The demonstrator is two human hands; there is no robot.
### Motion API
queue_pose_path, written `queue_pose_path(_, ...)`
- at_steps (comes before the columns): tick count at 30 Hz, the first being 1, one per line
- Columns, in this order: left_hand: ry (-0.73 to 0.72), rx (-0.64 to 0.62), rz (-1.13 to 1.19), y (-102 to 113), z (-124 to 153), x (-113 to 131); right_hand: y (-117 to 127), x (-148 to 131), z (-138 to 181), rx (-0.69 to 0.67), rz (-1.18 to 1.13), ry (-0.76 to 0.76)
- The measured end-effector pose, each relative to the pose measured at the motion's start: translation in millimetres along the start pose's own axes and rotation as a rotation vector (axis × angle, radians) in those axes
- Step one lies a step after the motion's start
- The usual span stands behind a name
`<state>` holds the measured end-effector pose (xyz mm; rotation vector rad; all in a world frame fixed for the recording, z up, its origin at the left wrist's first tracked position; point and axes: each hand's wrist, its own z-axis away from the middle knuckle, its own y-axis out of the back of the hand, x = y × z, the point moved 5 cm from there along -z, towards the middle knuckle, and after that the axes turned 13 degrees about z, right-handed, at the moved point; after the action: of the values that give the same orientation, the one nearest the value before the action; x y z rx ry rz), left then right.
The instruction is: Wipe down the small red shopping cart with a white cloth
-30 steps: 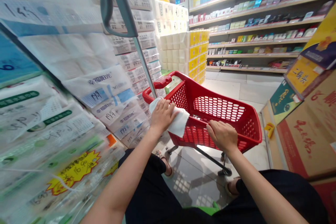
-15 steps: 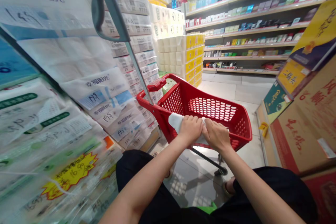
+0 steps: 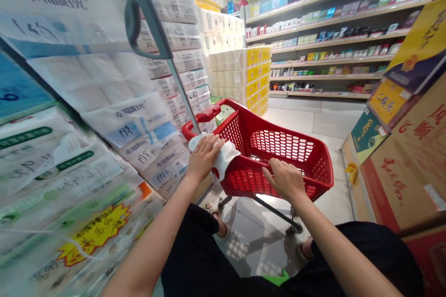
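Note:
A red plastic shopping basket on wheels (image 3: 296,148) stands on the tiled floor in front of me. My left hand (image 3: 203,157) presses a white cloth (image 3: 226,157) against the basket's near left corner, fingers laid flat over it. My right hand (image 3: 285,179) grips the near rim of the basket, fingers curled over the edge. The basket's grey pull handle (image 3: 148,23) rises on a metal rod to the upper left. Nothing shows inside the basket.
Stacked packs of toilet paper (image 3: 104,102) fill the left side close by. Cardboard boxes (image 3: 400,148) stand at the right. Shelves of goods (image 3: 331,32) line the far wall, with yellow and white tissue stacks (image 3: 244,74) ahead. Tiled aisle floor (image 3: 331,120) lies beyond.
My left hand has slid the cloth along the near rim from the middle, beside my right hand, back to the left corner. My right hand stays on the rim.

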<state>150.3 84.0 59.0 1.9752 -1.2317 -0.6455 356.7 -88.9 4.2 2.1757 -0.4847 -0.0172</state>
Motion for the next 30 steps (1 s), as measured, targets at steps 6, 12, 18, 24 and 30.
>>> queue_pose_path(6, 0.211, 0.151, 0.077, -47, 37, 61, 1, -3, -1, -0.005, 0.013, -0.006)
queue_pose_path(12, 0.080, -0.038, 0.107, -103, 67, 106, 1, 3, 0, -0.011, 0.034, -0.001)
queue_pose_path(18, 0.147, -0.042, -0.026, -71, 65, 30, -2, 10, 1, 0.001, 0.030, -0.012)
queue_pose_path(24, 0.112, -0.009, -0.071, -50, 55, -1, -2, 7, -1, -0.018, 0.020, -0.024)
queue_pose_path(30, 0.045, -0.083, 0.038, -73, 57, 44, 0, 2, -4, 0.005, 0.025, -0.018)
